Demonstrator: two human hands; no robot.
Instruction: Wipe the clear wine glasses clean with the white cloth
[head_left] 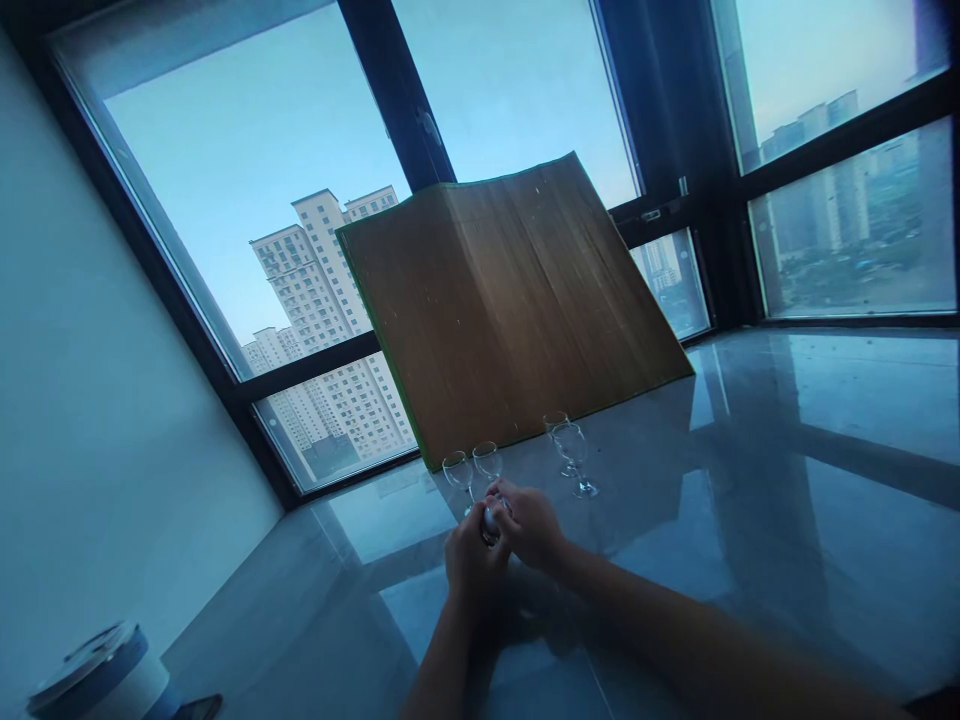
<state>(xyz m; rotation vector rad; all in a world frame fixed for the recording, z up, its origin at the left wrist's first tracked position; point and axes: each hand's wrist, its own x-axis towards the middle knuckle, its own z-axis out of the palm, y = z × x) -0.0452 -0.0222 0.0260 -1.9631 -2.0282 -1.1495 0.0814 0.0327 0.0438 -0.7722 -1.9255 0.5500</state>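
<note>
My left hand (474, 555) and my right hand (529, 525) meet at the middle of the glossy surface, fingers closed around one small shiny object (491, 522), perhaps glass, mostly covered by them. Just beyond my hands stand two small stemmed glasses, one at the left (457, 470) and one beside it (487, 460), their lower parts partly hidden. Farther right, another stemmed glass (570, 443) stands upright, with a fourth one (555, 422) partly behind it.
A brown board (517, 310) leans against the window behind the glasses. The glossy grey surface (810, 540) reflects the windows. At the lower left are a white and blue round container (105, 675) and a dark flat object (201, 708).
</note>
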